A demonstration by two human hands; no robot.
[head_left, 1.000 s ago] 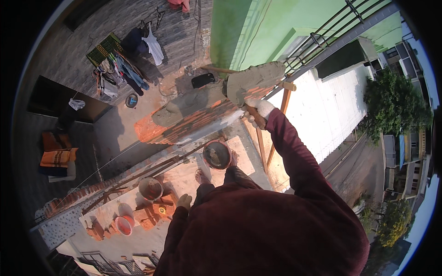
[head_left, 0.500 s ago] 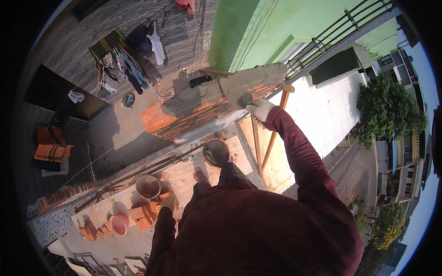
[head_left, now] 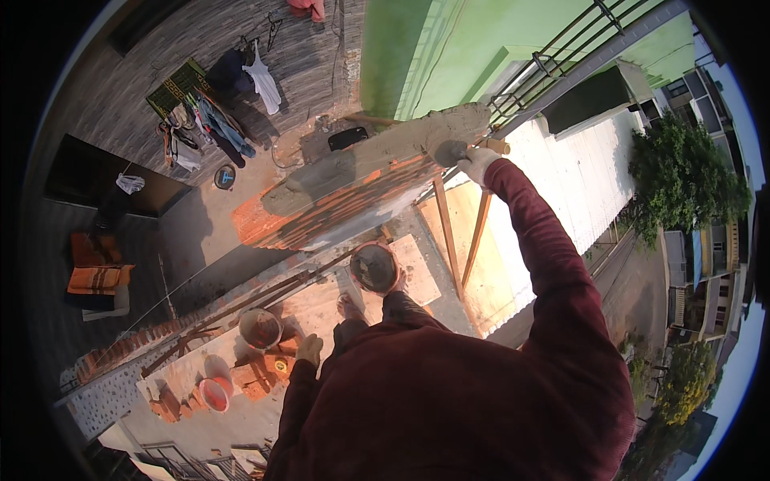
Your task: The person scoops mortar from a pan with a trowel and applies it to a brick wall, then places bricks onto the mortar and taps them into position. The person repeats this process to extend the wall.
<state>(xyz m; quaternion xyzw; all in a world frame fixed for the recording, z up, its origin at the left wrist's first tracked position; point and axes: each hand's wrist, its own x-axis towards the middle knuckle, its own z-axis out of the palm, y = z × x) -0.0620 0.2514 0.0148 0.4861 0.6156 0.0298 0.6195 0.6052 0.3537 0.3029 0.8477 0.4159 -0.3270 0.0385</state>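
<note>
My right hand (head_left: 479,163), in a pale glove, is closed round the handle of a trowel (head_left: 450,153). The trowel's grey, mortar-smeared blade lies against the wet mortar (head_left: 401,143) near the right end of a brick wall (head_left: 337,204). Orange brick rows show on the wall's near side. My left hand (head_left: 310,348), gloved too, hangs low beside stacked orange bricks (head_left: 255,380), its fingers loosely stretched with nothing visible in them. By my feet stands a bucket of grey mortar (head_left: 374,268).
Two more buckets, one dusty (head_left: 261,329) and one reddish (head_left: 215,394), stand left of my feet. Wooden props (head_left: 453,240) rise beside the wall, near a white corrugated roof (head_left: 561,188). A dark object (head_left: 347,139) lies beyond the wall. Clothes (head_left: 212,120) hang farther off.
My right hand and the trowel have moved right and slightly up along the mortar. My left hand has shifted a little to the right. The whole view has turned slightly.
</note>
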